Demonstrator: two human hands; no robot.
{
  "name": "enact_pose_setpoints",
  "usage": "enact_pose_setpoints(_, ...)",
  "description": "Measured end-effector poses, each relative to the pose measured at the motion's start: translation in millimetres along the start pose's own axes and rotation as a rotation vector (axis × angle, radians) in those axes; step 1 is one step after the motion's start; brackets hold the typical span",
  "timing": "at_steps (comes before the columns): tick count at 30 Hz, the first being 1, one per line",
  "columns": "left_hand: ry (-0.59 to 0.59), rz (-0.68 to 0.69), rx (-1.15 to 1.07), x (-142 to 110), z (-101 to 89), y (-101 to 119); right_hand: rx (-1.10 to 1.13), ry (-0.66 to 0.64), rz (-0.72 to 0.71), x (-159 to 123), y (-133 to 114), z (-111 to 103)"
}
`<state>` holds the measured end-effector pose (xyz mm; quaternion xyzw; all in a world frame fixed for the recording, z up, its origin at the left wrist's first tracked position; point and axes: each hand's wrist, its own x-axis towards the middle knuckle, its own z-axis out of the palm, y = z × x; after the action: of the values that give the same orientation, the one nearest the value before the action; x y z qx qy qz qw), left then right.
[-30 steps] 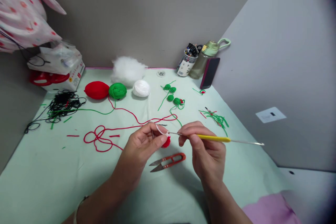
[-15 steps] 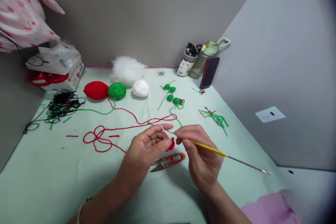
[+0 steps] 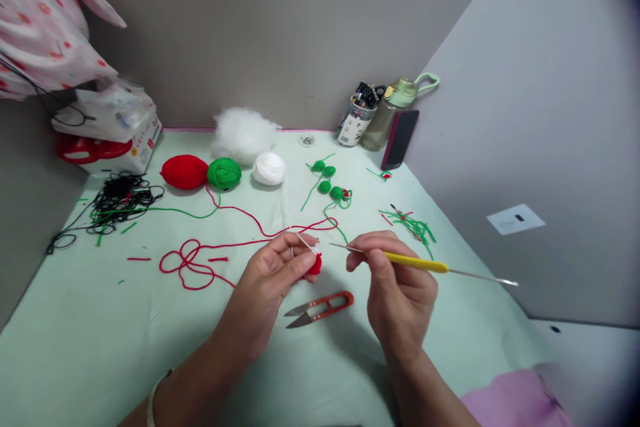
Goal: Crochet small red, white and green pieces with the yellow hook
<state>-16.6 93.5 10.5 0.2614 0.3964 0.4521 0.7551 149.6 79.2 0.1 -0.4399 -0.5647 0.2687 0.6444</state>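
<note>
Between the thumb and fingers of my left hand (image 3: 277, 270) is a small red crochet piece (image 3: 315, 265) with white yarn at its top. A white strand (image 3: 305, 241) runs from it over my fingers. My right hand (image 3: 395, 273) grips a yellow-handled crochet hook (image 3: 417, 262) like a pen. The hook's near tip points left, a little apart from the red piece. Just below the hands lie orange thread snips (image 3: 325, 307), blades to the left. Behind sits a white yarn ball (image 3: 269, 169).
Red yarn (image 3: 184, 171) and a green yarn ball (image 3: 225, 173) stand at the back left, beside white stuffing (image 3: 245, 135). Loose red yarn loops (image 3: 187, 267) lie left of my hands. Green crochet balls (image 3: 325, 187), yarn scraps (image 3: 415, 227) and a phone (image 3: 400, 140) are farther back right.
The hook's tip dipped at the red piece half a second ago, and now has drawn away to the right, clear of it. My left hand shifted slightly right, then back left.
</note>
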Motion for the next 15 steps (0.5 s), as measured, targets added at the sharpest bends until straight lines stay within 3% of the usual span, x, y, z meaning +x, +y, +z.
enact_pose_setpoints(5,-0.008,0.013,-0.003,-0.5,-0.5,-1.0,0.119,-0.058,0.047,-0.1,2.2,-1.4)
enact_pose_setpoints(15,-0.019,0.001,-0.002,-1.1,1.3,-3.1,0.037,-0.11,0.004,0.0,-1.5,-1.0)
